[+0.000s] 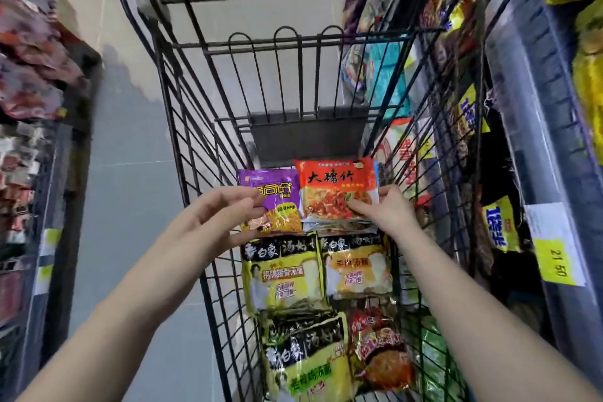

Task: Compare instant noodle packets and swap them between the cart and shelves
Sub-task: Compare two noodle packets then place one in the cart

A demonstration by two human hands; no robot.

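Purple packet is pinched at its left edge between the left hand's thumb and fingers. The right hand pinches the orange packet's lower right corner. Both are held side by side above the cart.

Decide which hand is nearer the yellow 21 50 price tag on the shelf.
Right. The right hand, holding the orange noodle packet, lies left of the price tag; the left hand, holding the purple packet, is farther left.
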